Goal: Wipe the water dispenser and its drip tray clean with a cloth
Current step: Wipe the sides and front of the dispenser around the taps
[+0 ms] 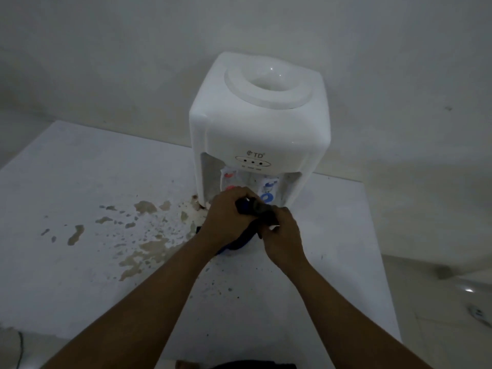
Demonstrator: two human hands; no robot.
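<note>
A white tabletop water dispenser [259,121] stands at the back of a white table [80,182], its bottle well on top empty. A red tap [229,179] and a blue tap [267,194] show in its front recess. My left hand [230,213] and my right hand [283,235] are both closed around a dark blue cloth [255,209], held in front of the taps. More of the cloth hangs down between my wrists. The drip tray is hidden behind my hands.
Brown patches of chipped paint or stain [143,235] spread over the table left of the dispenser. A plain wall stands close behind. To the right, beyond the table edge [383,262], lies a lower pale surface with a small shiny object [479,314].
</note>
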